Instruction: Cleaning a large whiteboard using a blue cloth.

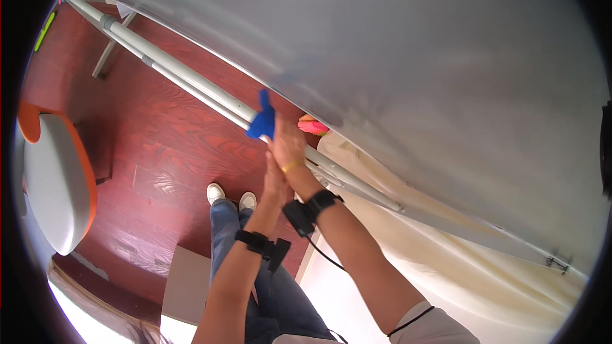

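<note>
My right hand (289, 141) is at a soft blue item (262, 122), probably a cloth, which is blurred and lies over a pair of long white tubes (172, 64). Close against its wrist, my left hand (275, 177) lies with its fingers partly hidden; whether it grips anything does not show. The tubes run diagonally from the upper left, pass under my hands and carry grey collars. Beyond them spreads a large grey, smooth sheet-like surface (406, 67), its edge just past the blue item. Black bands with small boxes sit on both my wrists.
An orange and grey chair (57, 177) stands at the left on the red wood-patterned floor (158, 153). A beige box-like piece (186, 282) is near my legs. Cream fabric (444, 243) hangs at the lower right. A pink bristly item (313, 127) lies beyond the tubes, and a green strip (45, 32) at the far left.
</note>
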The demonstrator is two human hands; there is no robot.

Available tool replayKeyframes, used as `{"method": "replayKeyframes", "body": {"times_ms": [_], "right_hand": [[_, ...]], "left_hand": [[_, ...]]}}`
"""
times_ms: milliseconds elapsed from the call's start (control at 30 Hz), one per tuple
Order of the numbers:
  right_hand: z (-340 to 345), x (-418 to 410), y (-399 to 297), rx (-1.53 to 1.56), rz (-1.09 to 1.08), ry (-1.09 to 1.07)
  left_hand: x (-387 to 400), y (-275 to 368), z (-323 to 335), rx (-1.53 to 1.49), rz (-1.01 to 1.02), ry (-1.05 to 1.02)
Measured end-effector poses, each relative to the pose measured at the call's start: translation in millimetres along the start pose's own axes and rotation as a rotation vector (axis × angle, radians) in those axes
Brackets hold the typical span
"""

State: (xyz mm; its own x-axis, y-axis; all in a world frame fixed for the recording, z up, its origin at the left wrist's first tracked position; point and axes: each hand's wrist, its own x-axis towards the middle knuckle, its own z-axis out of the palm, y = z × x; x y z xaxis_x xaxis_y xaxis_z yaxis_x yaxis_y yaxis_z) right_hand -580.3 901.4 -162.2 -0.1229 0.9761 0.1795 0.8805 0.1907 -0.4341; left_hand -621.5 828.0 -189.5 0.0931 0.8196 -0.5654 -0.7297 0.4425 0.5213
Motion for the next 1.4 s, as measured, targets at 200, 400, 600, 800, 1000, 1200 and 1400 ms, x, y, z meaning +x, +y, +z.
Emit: {"method": "replayKeyframes", "body": {"times_ms": [200,400,600,800,1000,1200,1400], "right_hand": [[8.7,1.9,14.1,0.006,-0.062,0.004],[-0.5,-66.9,95.8,-0.04,-0.036,0.094],[-44.3,-210.8,258.4,-0.141,0.077,-0.009],[-48.2,-298.6,320.8,-0.283,0.232,0.071],[-35.6,-294.0,303.0,-0.23,0.385,0.187],[-48.6,-273.4,266.9,0.116,0.121,0.093],[-74.6,-323.4,238.4,0.527,0.22,0.092]], "left_hand": [[2.2,27.9,4.3,0.259,0.045,0.092],[3.4,-52.8,6.8,0.33,-0.032,0.072],[-31.9,-216.8,54.0,0.341,-0.168,-0.001],[-48.4,-282.8,54.6,0.444,-0.301,-0.126],[-51.6,-310.7,67.9,0.507,-0.337,-0.156],[-35.2,-281.3,63.9,0.447,-0.163,-0.044],[-57.8,-286.2,70.5,0.663,-0.099,0.043]]}}
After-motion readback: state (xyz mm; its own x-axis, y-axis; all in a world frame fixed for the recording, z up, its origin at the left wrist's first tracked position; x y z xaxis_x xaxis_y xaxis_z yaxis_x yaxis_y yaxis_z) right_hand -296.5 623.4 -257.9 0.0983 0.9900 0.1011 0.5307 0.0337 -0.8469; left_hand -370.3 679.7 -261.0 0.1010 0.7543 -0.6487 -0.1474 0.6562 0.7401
